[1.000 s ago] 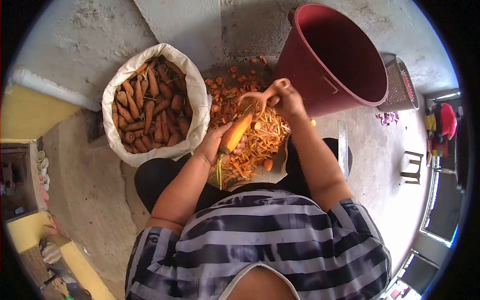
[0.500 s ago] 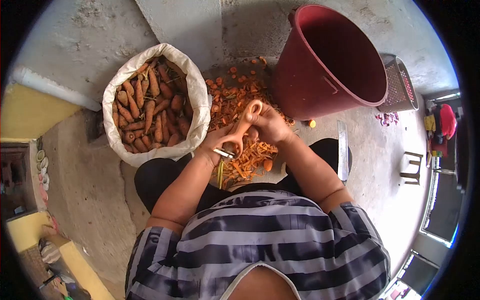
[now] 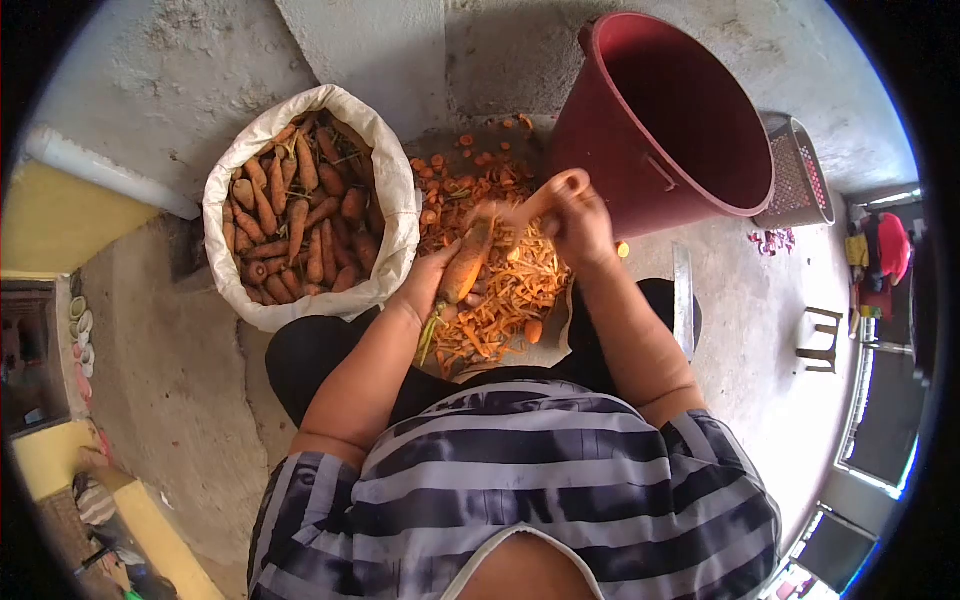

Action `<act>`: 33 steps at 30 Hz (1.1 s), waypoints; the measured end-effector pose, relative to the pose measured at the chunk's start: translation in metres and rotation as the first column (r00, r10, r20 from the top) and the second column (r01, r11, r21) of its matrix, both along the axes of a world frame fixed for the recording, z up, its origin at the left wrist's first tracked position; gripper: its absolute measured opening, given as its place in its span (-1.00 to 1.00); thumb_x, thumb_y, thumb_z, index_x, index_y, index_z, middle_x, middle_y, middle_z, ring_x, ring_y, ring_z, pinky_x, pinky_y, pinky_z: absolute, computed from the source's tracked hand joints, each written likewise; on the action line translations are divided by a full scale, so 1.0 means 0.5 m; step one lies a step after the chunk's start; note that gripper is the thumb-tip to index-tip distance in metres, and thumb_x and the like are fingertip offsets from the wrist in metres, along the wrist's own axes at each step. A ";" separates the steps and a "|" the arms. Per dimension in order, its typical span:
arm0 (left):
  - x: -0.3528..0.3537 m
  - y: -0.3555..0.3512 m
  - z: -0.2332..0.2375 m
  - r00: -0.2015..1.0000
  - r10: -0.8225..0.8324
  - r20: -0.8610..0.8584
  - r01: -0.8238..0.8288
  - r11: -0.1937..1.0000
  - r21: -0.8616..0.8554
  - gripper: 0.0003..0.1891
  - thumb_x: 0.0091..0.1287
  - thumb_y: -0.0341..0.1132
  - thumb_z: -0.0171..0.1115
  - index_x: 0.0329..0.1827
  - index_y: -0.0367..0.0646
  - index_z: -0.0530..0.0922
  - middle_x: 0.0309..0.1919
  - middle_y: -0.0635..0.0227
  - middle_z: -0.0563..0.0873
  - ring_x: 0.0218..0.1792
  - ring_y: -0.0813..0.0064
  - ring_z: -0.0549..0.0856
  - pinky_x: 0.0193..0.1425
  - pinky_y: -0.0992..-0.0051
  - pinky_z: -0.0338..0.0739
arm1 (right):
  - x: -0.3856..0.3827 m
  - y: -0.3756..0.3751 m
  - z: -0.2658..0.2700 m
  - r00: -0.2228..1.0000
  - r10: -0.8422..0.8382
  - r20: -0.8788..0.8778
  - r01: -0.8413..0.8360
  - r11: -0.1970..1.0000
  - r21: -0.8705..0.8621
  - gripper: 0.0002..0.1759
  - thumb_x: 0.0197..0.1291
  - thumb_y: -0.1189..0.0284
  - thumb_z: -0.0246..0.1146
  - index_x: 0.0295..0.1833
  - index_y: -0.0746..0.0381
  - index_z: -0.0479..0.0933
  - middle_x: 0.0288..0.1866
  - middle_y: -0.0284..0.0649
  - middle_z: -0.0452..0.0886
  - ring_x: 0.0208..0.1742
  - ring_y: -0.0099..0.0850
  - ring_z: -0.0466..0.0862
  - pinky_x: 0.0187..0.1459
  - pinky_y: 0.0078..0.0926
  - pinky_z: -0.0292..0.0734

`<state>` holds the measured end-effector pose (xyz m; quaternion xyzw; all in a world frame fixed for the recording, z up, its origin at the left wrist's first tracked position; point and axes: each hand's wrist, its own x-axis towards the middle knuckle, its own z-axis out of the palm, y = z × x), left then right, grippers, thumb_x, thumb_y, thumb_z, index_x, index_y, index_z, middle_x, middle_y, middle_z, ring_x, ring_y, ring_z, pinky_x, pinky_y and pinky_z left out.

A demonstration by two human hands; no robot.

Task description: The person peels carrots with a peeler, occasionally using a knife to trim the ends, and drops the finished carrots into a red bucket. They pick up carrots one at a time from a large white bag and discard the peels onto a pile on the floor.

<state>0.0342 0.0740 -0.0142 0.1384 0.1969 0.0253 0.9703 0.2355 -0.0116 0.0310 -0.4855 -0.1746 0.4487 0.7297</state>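
Note:
My left hand [image 3: 428, 286] is closed around a partly peeled carrot [image 3: 466, 270], its green stem end pointing down toward my lap. Bright orange shows along the carrot's lower part, while its upper part is still brownish. In my right hand [image 3: 586, 230] is an orange-handled peeler [image 3: 547, 196], its ringed handle end up and its head, blurred, near the carrot's upper tip. Beneath both hands lies a heap of carrot peelings [image 3: 515, 285] with cut slices among them.
A white sack [image 3: 398, 165] of unpeeled carrots [image 3: 300, 225] stands at the left. At the upper right is a large dark red bucket [image 3: 625, 150], with a perforated basket [image 3: 798, 180] behind it. A knife blade [image 3: 684, 300] lies by my right knee.
The peeler has moved from low over my left hand up and to the right, with my right hand. The carrot in my left hand now shows fully.

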 end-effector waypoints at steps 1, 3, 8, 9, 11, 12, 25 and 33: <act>0.000 0.001 -0.002 1.000 -0.018 0.017 0.017 0.998 0.056 -0.66 0.32 -0.13 0.01 0.00 -0.19 0.42 -0.30 0.31 0.55 -0.37 0.48 0.56 -0.42 0.58 0.45 | -0.042 -0.011 0.040 0.978 0.200 -0.066 -0.201 0.980 -0.004 -0.90 0.25 0.43 0.07 -0.21 0.22 0.33 -0.47 -0.21 0.51 -0.64 -0.50 0.51 -0.67 -0.65 0.43; 0.000 -0.001 0.019 0.980 0.036 -0.198 0.065 0.876 0.479 -0.67 0.30 -0.17 0.02 -0.02 -0.22 0.46 -0.29 0.36 0.59 -0.35 0.52 0.61 -0.40 0.60 0.51 | -0.080 -0.013 0.018 0.877 0.463 -0.129 -0.459 0.886 0.065 -0.82 0.22 0.39 0.13 -0.19 0.25 0.33 -0.42 -0.15 0.56 -0.61 -0.49 0.55 -0.65 -0.63 0.48; -0.005 -0.007 -0.013 0.998 -0.060 -0.011 0.061 0.994 0.096 -0.63 0.34 -0.09 -0.08 0.05 -0.16 0.38 -0.30 0.28 0.51 -0.35 0.48 0.53 -0.41 0.56 0.46 | 0.035 0.037 -0.084 0.939 0.271 -0.213 -0.275 0.961 0.008 -0.79 0.19 0.35 0.17 -0.22 0.25 0.36 -0.46 -0.21 0.52 -0.60 -0.49 0.50 -0.57 -0.58 0.47; -0.001 -0.009 -0.003 0.995 -0.085 0.045 0.086 0.996 -0.024 -0.61 0.33 -0.05 -0.07 0.05 -0.13 0.36 -0.31 0.28 0.48 -0.36 0.49 0.49 -0.44 0.55 0.43 | 0.074 0.038 -0.088 0.986 0.109 -0.126 -0.114 0.993 -0.033 -0.84 0.19 0.40 0.17 -0.23 0.24 0.37 -0.42 -0.21 0.50 -0.57 -0.46 0.50 -0.53 -0.55 0.47; -0.003 -0.010 0.008 0.996 -0.083 -0.022 0.084 0.996 0.031 -0.64 0.35 -0.07 -0.09 0.09 -0.06 0.30 -0.32 0.30 0.42 -0.35 0.49 0.42 -0.43 0.57 0.37 | 0.150 0.035 -0.111 0.964 -0.146 0.222 0.208 0.935 -0.289 -0.89 0.18 0.50 0.18 -0.24 0.21 0.37 -0.43 -0.23 0.47 -0.58 -0.45 0.47 -0.58 -0.54 0.44; -0.002 -0.012 0.021 0.996 -0.064 -0.063 0.067 0.996 0.052 -0.65 0.36 -0.08 -0.09 0.09 -0.06 0.29 -0.32 0.29 0.42 -0.36 0.48 0.42 -0.44 0.57 0.37 | 0.163 0.027 -0.106 0.926 -0.227 0.301 0.318 0.899 -0.301 -0.89 0.19 0.47 0.17 -0.25 0.21 0.36 -0.47 -0.25 0.45 -0.60 -0.48 0.46 -0.59 -0.55 0.43; -0.006 -0.011 0.003 0.994 -0.041 -0.099 0.071 0.944 0.323 -0.65 0.32 -0.12 0.01 0.04 -0.16 0.40 -0.27 0.29 0.51 -0.36 0.51 0.52 -0.39 0.58 0.44 | -0.003 0.021 -0.052 0.904 0.390 -0.173 -0.395 0.919 0.008 -0.84 0.19 0.42 0.17 -0.21 0.22 0.35 -0.46 -0.22 0.52 -0.63 -0.50 0.49 -0.61 -0.59 0.43; 0.011 -0.019 0.017 0.999 -0.036 -0.006 0.036 0.999 -0.009 -0.67 0.38 -0.08 -0.12 0.08 -0.06 0.30 -0.29 0.30 0.44 -0.35 0.51 0.42 -0.40 0.54 0.36 | 0.158 0.013 -0.120 0.946 -0.300 -0.119 0.288 0.951 -0.111 -0.85 0.22 0.37 0.15 -0.21 0.20 0.36 -0.44 -0.29 0.44 -0.56 -0.53 0.44 -0.56 -0.56 0.40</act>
